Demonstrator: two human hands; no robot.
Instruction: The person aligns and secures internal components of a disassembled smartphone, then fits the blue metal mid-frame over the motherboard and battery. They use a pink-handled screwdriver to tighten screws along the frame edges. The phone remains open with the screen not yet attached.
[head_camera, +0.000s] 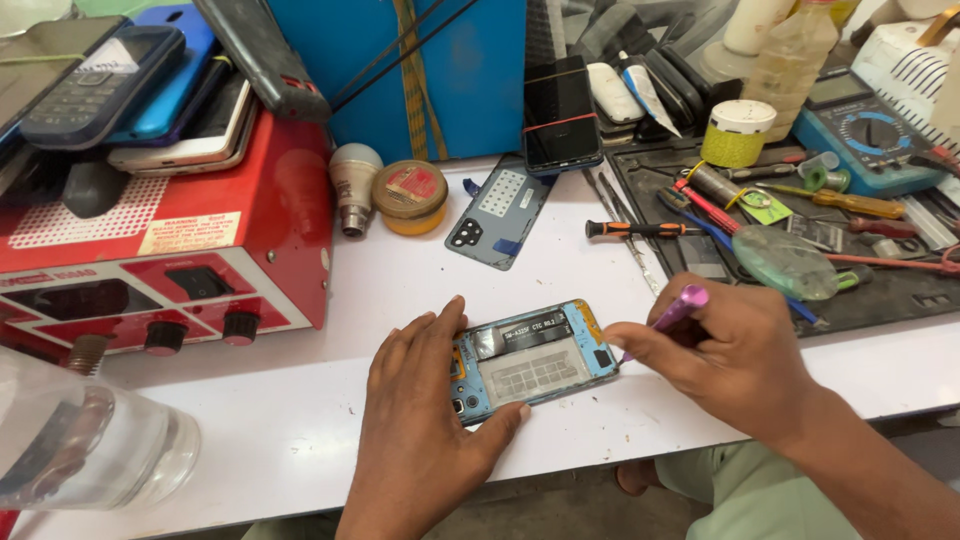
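Note:
An opened smartphone lies face down on the white table, its blue frame, battery and inner parts showing. My left hand rests over its left end, thumb and fingers pinning it to the table. My right hand grips a purple-handled tool like a pen, with its tip down at the phone's right end. The phone's removed back cover lies farther back on the table.
A red machine with several phones stacked on top stands at the left. A clear bottle lies at the near left. A bulb, a round tin, a screwdriver, a multimeter and tools crowd the back right.

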